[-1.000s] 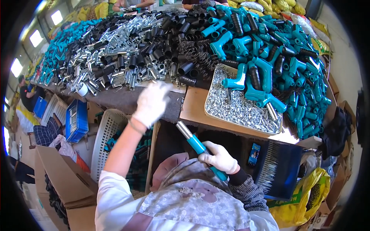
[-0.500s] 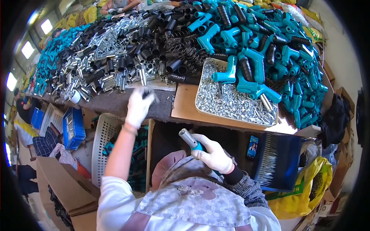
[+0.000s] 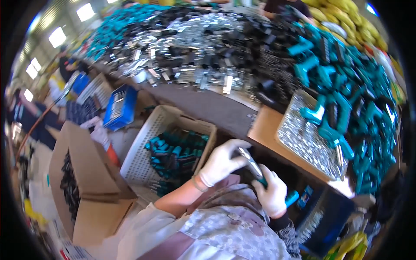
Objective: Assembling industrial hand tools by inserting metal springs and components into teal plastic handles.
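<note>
My right hand (image 3: 272, 193), in a white glove, is wrapped round a teal pistol-shaped tool housing (image 3: 292, 198) with a silver metal tube (image 3: 251, 164) standing out of it. Teal shows on both sides of the hand. My left hand (image 3: 223, 164), gloved too, has its fingers and thumb closed at the tube's upper end; whether a small part is also pinched there is blurred. Both hands are over my lap, below the table edge. Beside my left forearm is a white plastic basket (image 3: 138, 149) with rows of teal housings (image 3: 175, 151) inside.
Metal tubes (image 3: 186, 76), black sleeves, dark springs and teal housings (image 3: 342, 108) are heaped on the table. A tray (image 3: 284, 138) of small metal parts stands right. Cardboard boxes (image 3: 97, 182) and a blue bin (image 3: 119, 106) are left, a dark bin (image 3: 325, 221) right. People work beyond.
My left hand has come down from the heap to the tube's end in my right hand. The view has turned left, bringing the basket more fully into sight.
</note>
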{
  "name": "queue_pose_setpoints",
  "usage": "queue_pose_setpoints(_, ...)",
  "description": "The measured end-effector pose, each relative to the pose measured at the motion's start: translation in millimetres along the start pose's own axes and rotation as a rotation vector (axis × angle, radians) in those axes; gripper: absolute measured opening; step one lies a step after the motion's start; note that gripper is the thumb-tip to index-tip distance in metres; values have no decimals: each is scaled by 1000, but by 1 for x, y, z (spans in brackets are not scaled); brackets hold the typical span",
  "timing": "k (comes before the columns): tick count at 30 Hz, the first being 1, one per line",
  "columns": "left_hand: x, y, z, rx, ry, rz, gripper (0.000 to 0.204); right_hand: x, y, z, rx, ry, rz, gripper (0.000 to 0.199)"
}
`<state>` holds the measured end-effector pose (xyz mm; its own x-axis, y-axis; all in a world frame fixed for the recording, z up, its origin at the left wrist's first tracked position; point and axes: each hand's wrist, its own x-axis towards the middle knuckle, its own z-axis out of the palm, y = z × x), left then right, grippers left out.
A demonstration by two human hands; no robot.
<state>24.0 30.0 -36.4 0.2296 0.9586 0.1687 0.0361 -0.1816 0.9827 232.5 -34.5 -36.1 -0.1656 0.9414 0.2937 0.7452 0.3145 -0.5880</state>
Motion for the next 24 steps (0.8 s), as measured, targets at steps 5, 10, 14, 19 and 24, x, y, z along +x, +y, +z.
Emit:
queue_pose_setpoints(5, 2, 22, -14, 371, -265, 191, 21, -14, 1, -10, -77, -5, -42, 51)
queue_pose_setpoints(10, -6, 20, -10, 372, -196, -19, 29, -11, 2, -9, -258, 30, -139, 50)
queue_pose_setpoints(14, -10, 33, -11, 360, -262, 34, 22, -8, -2, -17, -27, -67, -75, 41)
queue_pose_setpoints(19, -12, 32, -14, 263, -490, 344, 17, -9, 27, -35, 478, -479, 163, 38)
queue_pose_setpoints(24, -12, 32, -14, 377, -507, 514, 31, -7, 21, -41, 403, -417, 55, 39)
